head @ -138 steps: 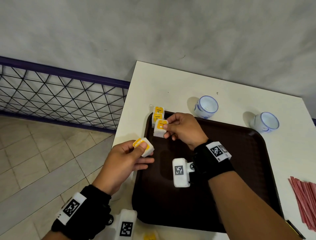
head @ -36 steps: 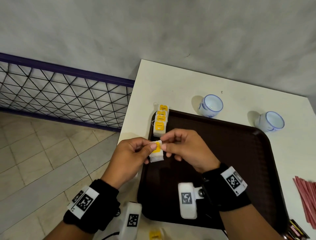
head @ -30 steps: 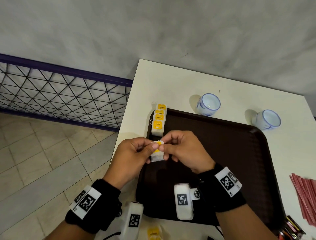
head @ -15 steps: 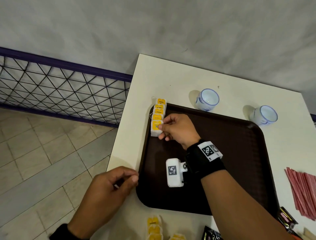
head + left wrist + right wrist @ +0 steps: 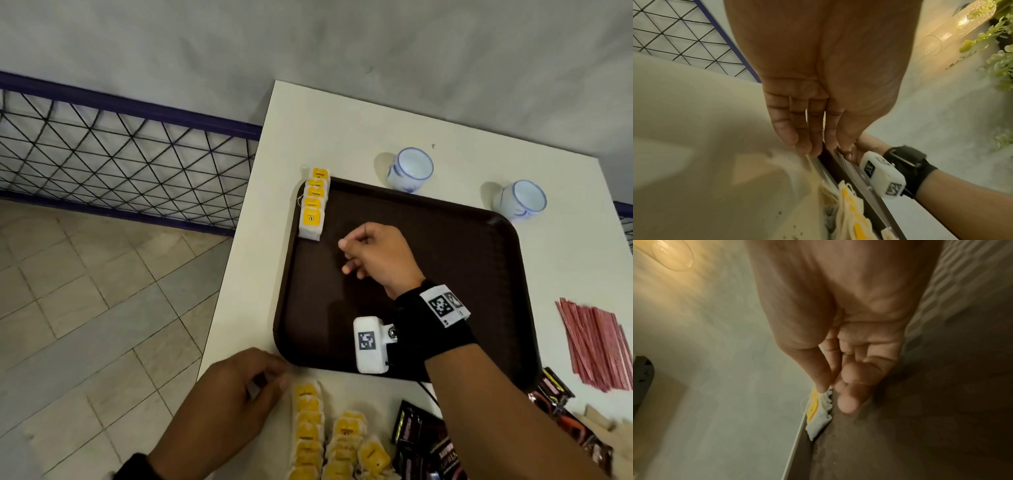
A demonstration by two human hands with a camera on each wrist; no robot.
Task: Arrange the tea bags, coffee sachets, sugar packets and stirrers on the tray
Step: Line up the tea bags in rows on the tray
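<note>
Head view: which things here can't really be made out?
- Print on the tea bag tags: too small.
- Loose tea bags and dark sachets: cut off by the bottom edge, so uncountable.
- Red stirrers: cut by the right edge.
- Left hand fingertips: curled under, blurred; no sure grip.
- Sugar packets: none surely identifiable.

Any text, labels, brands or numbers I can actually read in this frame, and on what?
None can be read.
Tea bag tags: dark print on yellow, too small.
Dark sachets: lettering blurred.
Wrist markers: black-and-white square codes, no words.
Cups: blue pattern only.
Stirrers: no text visible.
</note>
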